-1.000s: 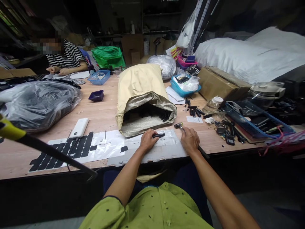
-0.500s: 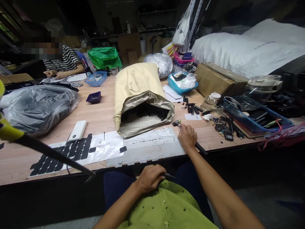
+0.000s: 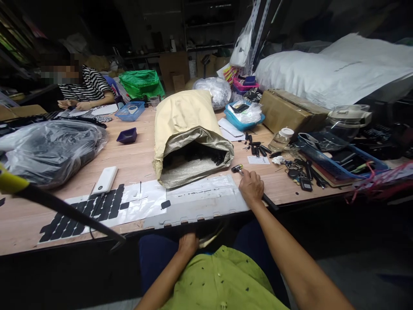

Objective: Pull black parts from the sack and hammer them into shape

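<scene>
My right hand (image 3: pixel 251 187) rests on the wooden table (image 3: pixel 135 159) at its near edge, closed round the black handle of a small hammer (image 3: pixel 238 169) whose head points toward an open tan sack (image 3: pixel 187 125). Dark pieces show inside the sack's mouth. A white plastic sheet (image 3: pixel 200 198) lies between sack and table edge. My left hand (image 3: pixel 188 244) is down below the table edge at my lap, above my green shirt; its fingers are hidden.
A sheet of black stickers (image 3: pixel 87 211) and a white power bank (image 3: pixel 105 180) lie at left, beside a full grey plastic bag (image 3: pixel 48 146). A yellow-and-black pole (image 3: pixel 48 200) crosses the left foreground. Keys (image 3: pixel 298 174), a blue tray (image 3: pixel 342 159) and a cardboard box (image 3: pixel 290 113) crowd the right. A person in a striped shirt (image 3: pixel 84 85) works far left.
My left hand left the white sheet with a small black piece, dropped to my lap, then moved under the table edge. My right hand stayed on the hammer.
</scene>
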A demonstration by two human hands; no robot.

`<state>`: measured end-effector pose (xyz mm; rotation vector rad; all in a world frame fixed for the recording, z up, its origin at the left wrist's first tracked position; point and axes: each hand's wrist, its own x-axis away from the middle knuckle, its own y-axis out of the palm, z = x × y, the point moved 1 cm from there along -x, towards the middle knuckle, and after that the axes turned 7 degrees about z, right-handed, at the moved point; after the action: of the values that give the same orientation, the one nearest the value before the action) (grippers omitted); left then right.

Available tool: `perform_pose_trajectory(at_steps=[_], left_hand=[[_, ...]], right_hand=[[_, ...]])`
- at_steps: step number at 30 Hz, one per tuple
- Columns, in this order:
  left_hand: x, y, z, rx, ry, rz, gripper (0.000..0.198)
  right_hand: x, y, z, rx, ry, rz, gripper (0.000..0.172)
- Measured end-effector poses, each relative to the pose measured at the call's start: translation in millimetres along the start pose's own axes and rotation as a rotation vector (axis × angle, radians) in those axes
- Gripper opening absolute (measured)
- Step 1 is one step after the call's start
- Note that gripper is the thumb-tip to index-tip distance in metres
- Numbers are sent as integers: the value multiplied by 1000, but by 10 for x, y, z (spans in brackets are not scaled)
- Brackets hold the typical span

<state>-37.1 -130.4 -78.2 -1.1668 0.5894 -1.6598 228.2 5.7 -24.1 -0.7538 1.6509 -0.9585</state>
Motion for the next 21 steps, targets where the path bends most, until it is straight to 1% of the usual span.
perform_pose_trajectory(at_steps=[2,4,6,7,8,10,11,13,15,17,19,21], left_hand=[[122,-118,133,-54,88,-59,30],[206,-304,327,-21,263,-98,24],[183,-561,568,96,434,-74,20],[112,-709,696,159,493,-32,20],[0,-865,824,207,534,40,21],[-337,-1164,1059,244,558,204,24],[-545,-1290,1161,233,545,263,25],[-983,-1476,1322,153,462,350,24],[-1373,-1571,1441,69,385,398,23],[-1659,-1604,1549,10,395,439,23],[-1840,-1613,1673,-35,468,480,22],[-1951,-1625,1818,-89,535,500,24]], right_hand=[[8,8,1,3,0,3,31],[15,14,0,5,-10,20,31],[21,15,-1,6,-13,30,31],[23,14,-3,6,-11,28,30],[25,11,-5,6,-8,23,30],[27,0,-11,11,-6,11,30],[28,-7,-15,16,-8,8,30],[29,-21,-22,27,-15,5,30],[33,-33,-28,34,-20,7,30],[39,-40,-31,36,-23,10,30],[48,-43,-32,38,-26,15,30],[60,-43,-31,40,-29,22,30]])
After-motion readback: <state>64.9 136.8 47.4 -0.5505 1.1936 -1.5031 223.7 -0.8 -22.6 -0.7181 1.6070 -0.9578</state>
